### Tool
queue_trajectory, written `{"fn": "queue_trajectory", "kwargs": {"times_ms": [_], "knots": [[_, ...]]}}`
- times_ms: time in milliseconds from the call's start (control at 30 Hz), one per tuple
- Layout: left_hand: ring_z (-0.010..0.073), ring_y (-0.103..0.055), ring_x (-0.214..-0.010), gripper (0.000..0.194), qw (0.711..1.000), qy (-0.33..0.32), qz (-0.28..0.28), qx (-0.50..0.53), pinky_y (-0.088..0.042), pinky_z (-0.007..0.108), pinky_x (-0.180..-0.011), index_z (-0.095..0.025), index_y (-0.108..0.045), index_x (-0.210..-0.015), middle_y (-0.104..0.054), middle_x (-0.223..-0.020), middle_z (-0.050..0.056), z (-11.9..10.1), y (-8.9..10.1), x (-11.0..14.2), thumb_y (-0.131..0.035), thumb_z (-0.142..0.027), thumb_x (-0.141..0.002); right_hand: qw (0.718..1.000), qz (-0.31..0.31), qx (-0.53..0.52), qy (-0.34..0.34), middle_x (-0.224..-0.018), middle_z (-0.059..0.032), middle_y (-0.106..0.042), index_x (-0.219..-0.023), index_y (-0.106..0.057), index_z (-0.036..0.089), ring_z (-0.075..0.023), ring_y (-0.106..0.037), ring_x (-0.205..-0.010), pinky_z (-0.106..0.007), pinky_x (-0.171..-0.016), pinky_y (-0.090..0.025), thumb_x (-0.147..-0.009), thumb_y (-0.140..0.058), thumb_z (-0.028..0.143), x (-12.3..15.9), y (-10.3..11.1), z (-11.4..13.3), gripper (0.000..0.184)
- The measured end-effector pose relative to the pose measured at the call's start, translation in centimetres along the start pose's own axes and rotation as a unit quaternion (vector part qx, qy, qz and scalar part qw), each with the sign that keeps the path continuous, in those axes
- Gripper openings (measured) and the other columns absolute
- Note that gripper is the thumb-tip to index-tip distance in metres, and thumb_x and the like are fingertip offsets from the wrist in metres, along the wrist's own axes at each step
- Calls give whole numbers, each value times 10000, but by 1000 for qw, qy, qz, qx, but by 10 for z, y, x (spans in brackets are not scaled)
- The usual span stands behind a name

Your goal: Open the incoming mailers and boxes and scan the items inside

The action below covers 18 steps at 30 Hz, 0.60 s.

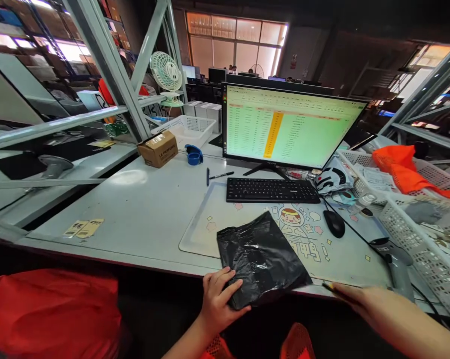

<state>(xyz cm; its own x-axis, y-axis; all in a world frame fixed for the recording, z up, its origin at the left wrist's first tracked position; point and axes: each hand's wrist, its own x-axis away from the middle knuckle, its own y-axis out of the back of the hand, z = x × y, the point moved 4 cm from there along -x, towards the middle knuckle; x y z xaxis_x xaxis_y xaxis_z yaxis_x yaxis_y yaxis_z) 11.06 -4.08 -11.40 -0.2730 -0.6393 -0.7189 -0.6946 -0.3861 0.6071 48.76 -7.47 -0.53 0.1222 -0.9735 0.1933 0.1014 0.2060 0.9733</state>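
Observation:
A flat black plastic bag (262, 259) lies on the cartoon desk mat (206, 224) at the table's near edge, overhanging it slightly. My left hand (217, 299) is closed on the bag's near left corner, thumb on top. My right hand (354, 295) comes in from the lower right, just past the bag's right corner. It is smeared by motion, and a thin dark object shows at its fingertips. I cannot tell whether it holds that object.
Behind the bag are a black keyboard (273, 190), a mouse (334, 223) and a monitor (288, 127) showing a spreadsheet. A barcode scanner (395, 259) and white baskets (419, 239) stand at the right. A cardboard box (158, 148), tape dispenser (193, 155) and pen (221, 175) lie further back. Orange fabric (53, 309) is at the lower left.

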Motion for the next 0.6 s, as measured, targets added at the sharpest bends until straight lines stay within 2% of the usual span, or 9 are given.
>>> {"fn": "queue_trajectory", "kwargs": {"times_ms": [33, 100, 167, 233, 300, 333, 433, 533, 600], "knots": [[332, -670, -1073, 419, 999, 34, 13, 1, -464, 488, -894, -266, -748, -1071, -729, -1102, 126, -14, -6, -2, -755, -562, -774, 999, -15, -3, -40, -1092, -28, -760, -1303, -649, 454, -298, -744, -904, -401, -737, -618, -896, -507, 317, 14, -2, -24, 452], [363, -643, -1148, 507, 993, 68, 91, 43, -486, 527, -918, -286, -717, -1184, -700, -1215, 143, -48, -18, -10, -770, -555, -757, 996, -37, -6, -80, -1208, -51, -721, -1444, -531, 392, -297, -719, -1015, -421, -800, -614, -948, -402, 378, 27, -3, -42, 513], [350, -598, -1250, 651, 969, 45, 201, 135, -527, 508, -953, -306, -620, -1345, -613, -1394, 136, -79, -24, -23, -754, -564, -763, 994, -74, -29, -81, -1282, -69, -685, -1509, -454, 313, -279, -681, -1117, -417, -891, -587, -971, -343, 349, 17, 3, -28, 551], [293, -557, -1321, 636, 946, 13, 259, 197, -542, 439, -1007, -309, -556, -1411, -549, -1482, 102, -89, -19, -41, -708, -506, -826, 994, -77, -61, -41, -1367, -74, -633, -1523, -426, 260, -253, -639, -1195, -392, -953, -556, -985, -318, 297, -11, 11, 8, 550], [285, -496, -1384, 545, 956, 21, 246, 158, -486, 469, -1098, -287, -553, -1410, -546, -1489, 91, -73, -11, -62, -655, -396, -886, 996, -66, -55, 0, -1385, -83, -619, -1517, -423, 237, -235, -639, -1190, -362, -947, -549, -998, -314, 256, -48, 21, 49, 531], [316, -450, -1418, 529, 966, 32, 233, 110, -434, 547, -1134, -270, -559, -1404, -548, -1487, 98, -59, -8, -71, -649, -365, -892, 998, -57, -27, 21, -1359, -91, -637, -1513, -426, 232, -230, -651, -1165, -349, -936, -547, -1000, -321, 233, -68, 26, 70, 523], [385, -419, -1425, 573, 971, 55, 234, 4, -350, 696, -1130, -232, -572, -1390, -548, -1483, 124, -24, -11, -83, -700, -390, -854, 993, -40, 70, 90, -1233, -103, -698, -1513, -425, 254, -235, -685, -1069, -337, -901, -532, -1000, -352, 189, -126, 38, 131, 522], [362, -462, -1397, 545, 971, 75, 227, -20, -373, 638, -1141, -219, -628, -1329, -571, -1444, 145, -13, -20, -76, -720, -440, -840, 983, -25, 91, 156, -1138, -99, -723, -1479, -480, 301, -255, -699, -1009, -330, -840, -525, -988, -396, 174, -168, 44, 179, 514], [348, -491, -1373, 515, 974, 86, 208, -27, -390, 604, -1141, -229, -653, -1301, -595, -1395, 150, -14, -22, -68, -718, -457, -844, 977, -6, 102, 188, -1086, -106, -731, -1457, -515, 305, -259, -708, -969, -312, -796, -519, -952, -439, 134, -175, 46, 191, 538]]}}
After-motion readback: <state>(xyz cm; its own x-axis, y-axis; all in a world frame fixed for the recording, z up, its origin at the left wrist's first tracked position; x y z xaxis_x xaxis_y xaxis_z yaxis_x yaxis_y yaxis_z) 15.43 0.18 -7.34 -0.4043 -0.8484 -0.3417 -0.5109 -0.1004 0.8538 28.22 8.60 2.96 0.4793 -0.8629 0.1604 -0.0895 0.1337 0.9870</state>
